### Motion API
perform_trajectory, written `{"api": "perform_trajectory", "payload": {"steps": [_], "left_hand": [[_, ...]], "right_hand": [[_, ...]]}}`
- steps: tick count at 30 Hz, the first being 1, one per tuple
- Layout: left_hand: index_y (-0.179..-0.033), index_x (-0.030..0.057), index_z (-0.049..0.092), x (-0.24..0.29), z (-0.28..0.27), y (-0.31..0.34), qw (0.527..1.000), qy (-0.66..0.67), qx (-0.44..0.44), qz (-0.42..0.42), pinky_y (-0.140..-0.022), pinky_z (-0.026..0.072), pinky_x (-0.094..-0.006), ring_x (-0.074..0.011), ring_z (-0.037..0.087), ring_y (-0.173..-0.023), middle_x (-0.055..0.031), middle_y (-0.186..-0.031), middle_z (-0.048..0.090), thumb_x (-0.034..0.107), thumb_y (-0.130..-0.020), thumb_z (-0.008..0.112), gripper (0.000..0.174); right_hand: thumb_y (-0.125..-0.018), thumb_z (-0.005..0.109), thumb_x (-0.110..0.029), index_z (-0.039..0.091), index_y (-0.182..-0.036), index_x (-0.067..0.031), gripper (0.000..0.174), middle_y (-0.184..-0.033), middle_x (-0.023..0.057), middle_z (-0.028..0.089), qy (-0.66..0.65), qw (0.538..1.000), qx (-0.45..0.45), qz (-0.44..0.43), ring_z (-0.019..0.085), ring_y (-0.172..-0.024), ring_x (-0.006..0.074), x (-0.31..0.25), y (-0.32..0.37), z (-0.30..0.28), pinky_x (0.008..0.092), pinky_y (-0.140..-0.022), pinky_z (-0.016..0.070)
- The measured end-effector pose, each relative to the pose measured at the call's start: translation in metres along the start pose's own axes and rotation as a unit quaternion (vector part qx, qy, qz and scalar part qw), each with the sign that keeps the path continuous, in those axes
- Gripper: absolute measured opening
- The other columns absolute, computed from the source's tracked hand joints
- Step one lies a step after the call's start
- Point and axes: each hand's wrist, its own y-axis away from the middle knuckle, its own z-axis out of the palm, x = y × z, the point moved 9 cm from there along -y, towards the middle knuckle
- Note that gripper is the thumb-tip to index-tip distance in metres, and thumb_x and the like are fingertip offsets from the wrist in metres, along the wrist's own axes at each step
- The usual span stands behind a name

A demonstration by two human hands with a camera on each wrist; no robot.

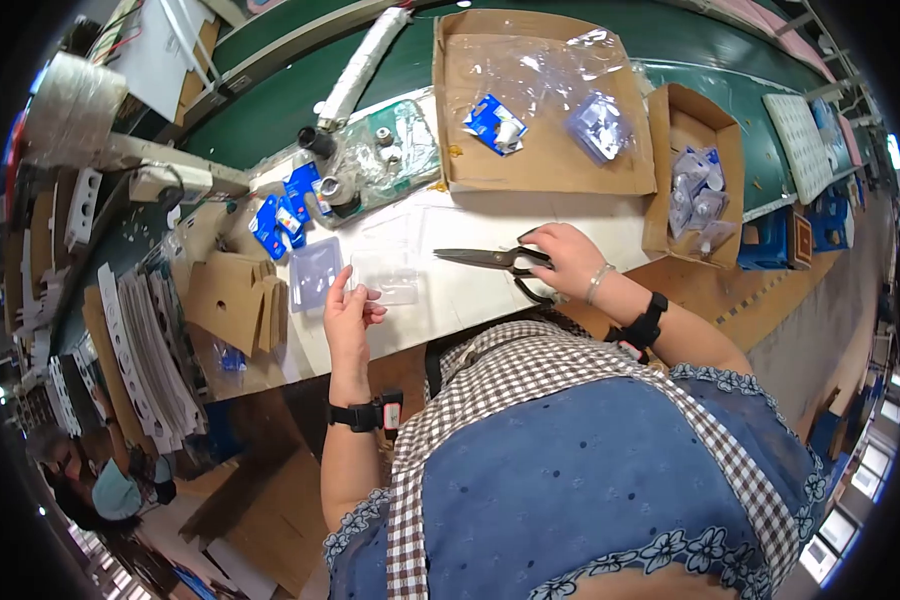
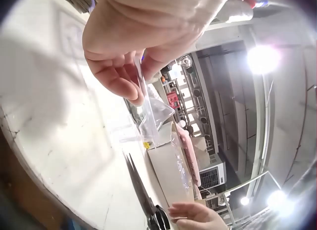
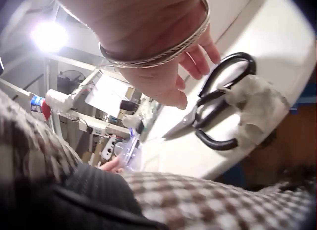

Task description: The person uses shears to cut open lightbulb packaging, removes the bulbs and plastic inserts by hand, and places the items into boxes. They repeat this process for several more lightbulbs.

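The left hand (image 1: 348, 318) pinches the edge of a clear plastic piece (image 1: 395, 280) between thumb and fingers; in the left wrist view the piece (image 2: 142, 91) is seen edge-on. Black-handled scissors (image 1: 480, 257) lie on the white table with blades toward the left. Over their handles is the right hand (image 1: 567, 262), its fingers relaxed; in the right wrist view the hand (image 3: 168, 76) is above the scissors (image 3: 210, 109), and whether it touches them is unclear. Beside the left hand lies a clear plastic tray (image 1: 315, 272).
A large cardboard box (image 1: 545, 180) holds clear packs and a blue card. To its right, a smaller box (image 1: 658, 225) holds several packs. Blue cards (image 1: 270, 228), cardboard pieces (image 1: 225, 300) and a plastic-wrapped roll (image 1: 362, 75) are at the left and back. A crumpled pale item (image 3: 255, 109) lies beside the scissors.
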Motion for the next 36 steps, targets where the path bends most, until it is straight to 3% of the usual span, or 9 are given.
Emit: {"api": "perform_trajectory", "payload": {"steps": [12,17,18,20,21,24,27,32,36], "left_hand": [[-0.128,0.0025,0.032,0.027,-0.076,0.024,0.969,0.110,0.179,0.133,-0.053,0.0490,-0.0240,-0.0147,0.056,-0.061,-0.0120,-0.086,0.057,0.011,-0.089,0.049,0.043],[-0.132,0.0054,0.031,0.004,-0.018,0.017,0.998,0.046,0.035,0.028,-0.058,0.0498,-0.0255,-0.0172,0.060,-0.071,-0.0139,-0.094,0.057,0.010,-0.087,0.051,0.049],[-0.132,0.0054,0.031,0.000,-0.020,0.015,0.998,0.047,0.032,0.029,-0.058,0.0498,-0.0255,-0.0172,0.060,-0.071,-0.0139,-0.094,0.057,0.010,-0.087,0.051,0.049],[-0.125,0.0052,0.042,-0.004,-0.023,0.008,0.985,-0.147,0.080,0.043,-0.058,0.0487,-0.0258,-0.0159,0.059,-0.072,-0.0125,-0.098,0.057,0.009,-0.086,0.052,0.041],[-0.112,0.0034,0.055,0.003,-0.027,0.011,0.966,-0.201,0.123,0.103,-0.057,0.0464,-0.0243,-0.0120,0.057,-0.071,-0.0082,-0.091,0.058,0.009,-0.085,0.052,0.027],[-0.107,0.0028,0.057,0.011,-0.037,0.016,0.945,-0.247,0.141,0.160,-0.050,0.0415,-0.0193,-0.0072,0.053,-0.057,-0.0043,-0.079,0.059,0.013,-0.086,0.054,0.023],[-0.100,0.0029,0.060,0.031,-0.019,0.028,0.963,-0.200,0.096,0.154,-0.047,0.0390,-0.0183,-0.0052,0.049,-0.052,-0.0027,-0.074,0.059,0.013,-0.086,0.053,0.019],[-0.097,0.0011,0.061,0.069,0.037,0.021,0.966,-0.211,0.019,0.147,-0.051,0.0417,-0.0196,-0.0065,0.051,-0.059,-0.0031,-0.075,0.059,0.010,-0.086,0.053,0.016],[-0.097,0.0011,0.061,0.077,0.106,0.003,0.966,-0.202,-0.089,0.136,-0.050,0.0400,-0.0182,-0.0056,0.050,-0.057,-0.0027,-0.075,0.059,0.010,-0.087,0.053,0.016]], "right_hand": [[-0.065,0.065,-0.014,0.052,-0.106,-0.0042,0.045,-0.096,0.0135,0.053,0.103,0.993,-0.029,0.050,0.051,-0.091,0.0295,0.001,0.011,0.025,0.0365,-0.082,0.0429],[-0.064,0.065,-0.013,0.053,-0.103,-0.0037,0.041,-0.093,0.0146,0.054,0.093,0.993,-0.047,0.059,0.053,-0.089,0.0303,0.006,0.006,0.030,0.0370,-0.080,0.0445],[-0.064,0.065,-0.013,0.053,-0.102,-0.0037,0.041,-0.092,0.0148,0.055,0.087,0.993,-0.045,0.063,0.054,-0.088,0.0307,0.005,0.007,0.031,0.0372,-0.079,0.0450],[-0.063,0.065,-0.014,0.054,-0.100,-0.0036,0.040,-0.091,0.0150,0.056,0.081,0.993,-0.042,0.070,0.054,-0.087,0.0310,0.010,0.007,0.029,0.0374,-0.078,0.0454],[-0.063,0.065,-0.014,0.054,-0.099,-0.0034,0.040,-0.090,0.0152,0.056,0.071,0.994,-0.041,0.076,0.055,-0.086,0.0313,0.010,0.008,0.028,0.0375,-0.078,0.0455],[-0.062,0.065,-0.016,0.056,-0.097,-0.0026,0.039,-0.089,0.0157,0.057,0.040,0.995,-0.031,0.090,0.056,-0.083,0.0318,0.012,0.012,0.026,0.0379,-0.077,0.0458],[-0.060,0.065,-0.019,0.056,-0.097,-0.0027,0.041,-0.090,0.0159,0.058,0.020,0.990,-0.065,0.125,0.056,-0.083,0.0311,0.013,0.017,0.020,0.0377,-0.077,0.0459],[-0.058,0.065,-0.023,0.056,-0.097,-0.0024,0.045,-0.081,0.0109,0.060,-0.142,0.952,-0.140,0.232,0.057,-0.076,0.0246,0.035,0.054,0.010,0.0333,-0.071,0.0460],[-0.064,0.068,-0.015,0.055,-0.097,-0.0018,0.038,-0.073,0.0036,0.060,-0.344,0.895,-0.008,0.285,0.055,-0.064,0.0119,0.057,0.107,-0.009,0.0244,-0.061,0.0439]]}}
